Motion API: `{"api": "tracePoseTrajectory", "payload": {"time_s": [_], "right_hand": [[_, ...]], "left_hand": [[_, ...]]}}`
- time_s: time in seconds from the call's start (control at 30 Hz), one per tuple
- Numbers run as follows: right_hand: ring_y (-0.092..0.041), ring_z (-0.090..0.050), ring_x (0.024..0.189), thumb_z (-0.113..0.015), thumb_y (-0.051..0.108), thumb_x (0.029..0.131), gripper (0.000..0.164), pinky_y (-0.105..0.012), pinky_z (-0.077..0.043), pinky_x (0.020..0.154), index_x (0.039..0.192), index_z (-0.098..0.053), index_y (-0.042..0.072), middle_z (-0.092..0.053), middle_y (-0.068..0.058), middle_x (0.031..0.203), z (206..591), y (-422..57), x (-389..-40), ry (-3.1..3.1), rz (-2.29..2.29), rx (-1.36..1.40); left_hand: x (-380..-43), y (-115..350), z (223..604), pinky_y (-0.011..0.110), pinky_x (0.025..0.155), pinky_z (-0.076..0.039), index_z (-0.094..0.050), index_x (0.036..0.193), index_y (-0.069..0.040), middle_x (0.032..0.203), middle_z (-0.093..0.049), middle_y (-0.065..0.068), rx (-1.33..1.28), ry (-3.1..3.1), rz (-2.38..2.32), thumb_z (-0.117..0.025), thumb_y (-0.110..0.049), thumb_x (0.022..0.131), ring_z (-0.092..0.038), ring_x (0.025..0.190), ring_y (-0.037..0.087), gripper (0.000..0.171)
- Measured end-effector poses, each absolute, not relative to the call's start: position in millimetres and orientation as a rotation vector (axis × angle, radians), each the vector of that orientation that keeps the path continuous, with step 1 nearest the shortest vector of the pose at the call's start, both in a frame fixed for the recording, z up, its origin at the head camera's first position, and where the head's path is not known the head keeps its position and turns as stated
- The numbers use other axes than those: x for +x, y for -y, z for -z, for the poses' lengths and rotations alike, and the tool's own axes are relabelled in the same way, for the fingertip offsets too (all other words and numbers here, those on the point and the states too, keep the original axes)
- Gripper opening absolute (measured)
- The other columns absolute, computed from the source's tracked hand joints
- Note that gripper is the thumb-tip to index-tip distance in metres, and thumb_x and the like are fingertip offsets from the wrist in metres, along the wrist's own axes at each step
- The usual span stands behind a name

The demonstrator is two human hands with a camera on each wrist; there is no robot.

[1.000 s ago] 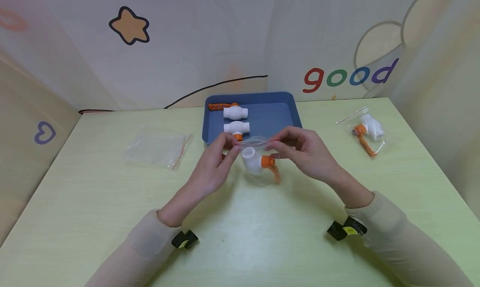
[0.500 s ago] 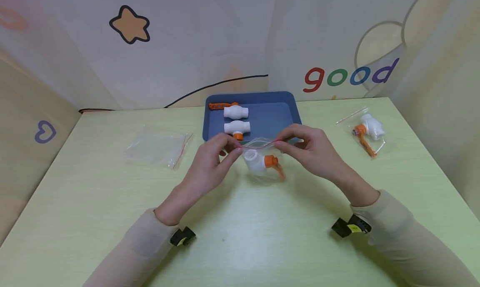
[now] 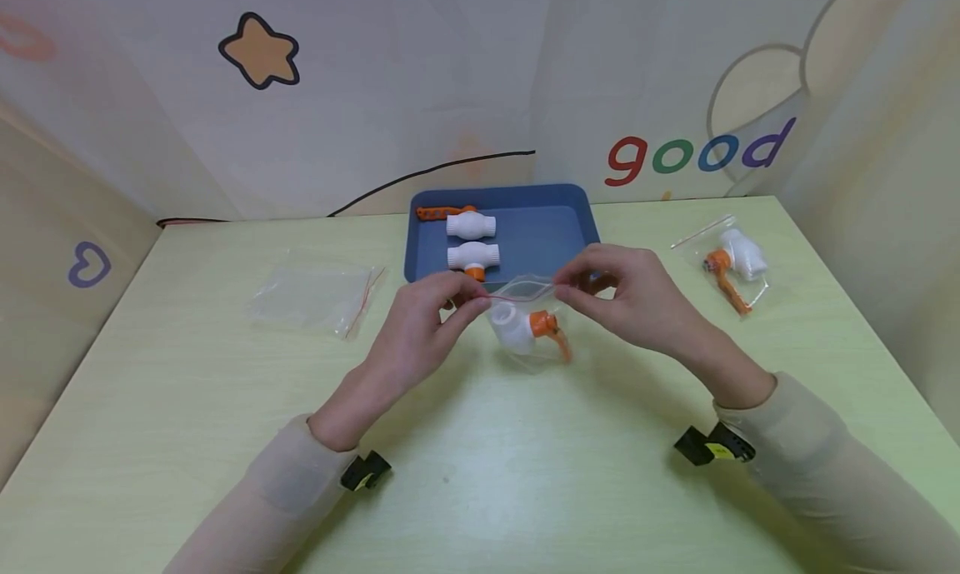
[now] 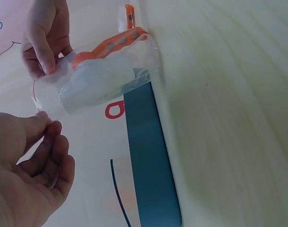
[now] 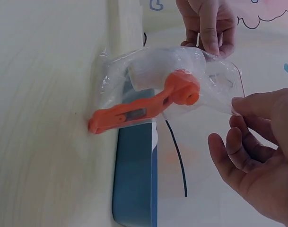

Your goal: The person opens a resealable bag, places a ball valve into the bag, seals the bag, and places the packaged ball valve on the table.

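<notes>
**Pinching the mouth of a filled bag [image 5: 212, 80] above the counter [image 3: 480, 507]**

- Counter: tray [image 3: 543, 232] at the far edge, near its middle; two more valves [image 3: 472, 255] in it. Flat clear bag [image 3: 311, 295] toward the far left corner; packed bag [image 3: 738, 262] near the far right corner.
- Hands: left hand [image 3: 420, 324] grip pinching one end of the mouth, right hand [image 3: 633, 299] grip pinching the other.
- Filled bag hangs between them, on the near side of the tray; white valve [image 3: 513, 331] with orange handle [image 3: 564, 346] inside.
- Step, my reading: sealing. Lips bow apart at the red strip [image 3: 517, 299]; next move probably calls for flattening them and pressing along it.
- Versus a second ago: both hands and filled bag slightly nearer the right edge; tray, flat bag, packed bag unmoved.
</notes>
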State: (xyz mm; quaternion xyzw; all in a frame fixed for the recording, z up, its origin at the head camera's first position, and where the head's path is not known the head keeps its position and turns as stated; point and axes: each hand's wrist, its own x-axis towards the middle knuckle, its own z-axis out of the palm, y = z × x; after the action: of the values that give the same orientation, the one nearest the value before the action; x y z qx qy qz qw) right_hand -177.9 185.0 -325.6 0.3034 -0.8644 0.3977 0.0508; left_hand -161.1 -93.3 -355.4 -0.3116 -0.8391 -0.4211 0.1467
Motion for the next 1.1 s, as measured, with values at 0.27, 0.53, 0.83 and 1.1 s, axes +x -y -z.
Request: {"api": "tracePoseTrajectory", "payload": {"time_s": [0.27, 0.53, 0.83, 1.1], "right_hand": [[-0.014, -0.059, 0.079, -0.082, 0.01, 0.089, 0.017, -0.033, -0.056, 0.071, 0.105, -0.078, 0.008, -0.069, 0.003, 0.091, 316, -182, -177, 2.699, -1.065, 0.973], [-0.014, -0.055, 0.071, -0.083, 0.009, 0.088, 0.007, -0.031, -0.048, 0.06, 0.094, -0.081, 0.012, -0.068, 0.006, 0.085, 307, -178, -173, 2.722, -0.953, 0.968], [-0.017, -0.055, 0.074, -0.081, 0.007, 0.089, 0.005, -0.033, -0.047, 0.061, 0.093, -0.081, 0.011, -0.066, 0.004, 0.082, 296, -175, -168, 2.815, -0.909, 0.946], [-0.017, -0.057, 0.074, -0.079, 0.007, 0.091, 0.005, -0.033, -0.048, 0.063, 0.095, -0.078, 0.009, -0.065, 0.002, 0.082, 297, -175, -168, 2.813, -0.898, 0.945]], "left_hand": [[-160, 92, 354, 0.039, 0.074, -0.055, -0.074, 0.1, -0.005, 0.092, -0.071, 0.001, -0.907, 2.391, 1.19, -0.074, -0.009, 0.096, -0.061, 0.081, 0.013, 0.005], [-159, 92, 348, 0.036, 0.068, -0.054, -0.076, 0.101, -0.005, 0.09, -0.071, 0.002, -0.915, 2.408, 1.129, -0.073, -0.009, 0.097, -0.059, 0.078, 0.014, 0.007], [-158, 92, 345, 0.03, 0.069, -0.05, -0.075, 0.101, -0.004, 0.09, -0.069, 0.002, -0.976, 2.409, 1.051, -0.072, -0.007, 0.097, -0.057, 0.079, 0.014, 0.006], [-156, 91, 343, 0.03, 0.068, -0.049, -0.074, 0.099, -0.002, 0.088, -0.068, 0.004, -1.001, 2.373, 0.987, -0.072, -0.005, 0.096, -0.055, 0.079, 0.017, 0.005]]}}
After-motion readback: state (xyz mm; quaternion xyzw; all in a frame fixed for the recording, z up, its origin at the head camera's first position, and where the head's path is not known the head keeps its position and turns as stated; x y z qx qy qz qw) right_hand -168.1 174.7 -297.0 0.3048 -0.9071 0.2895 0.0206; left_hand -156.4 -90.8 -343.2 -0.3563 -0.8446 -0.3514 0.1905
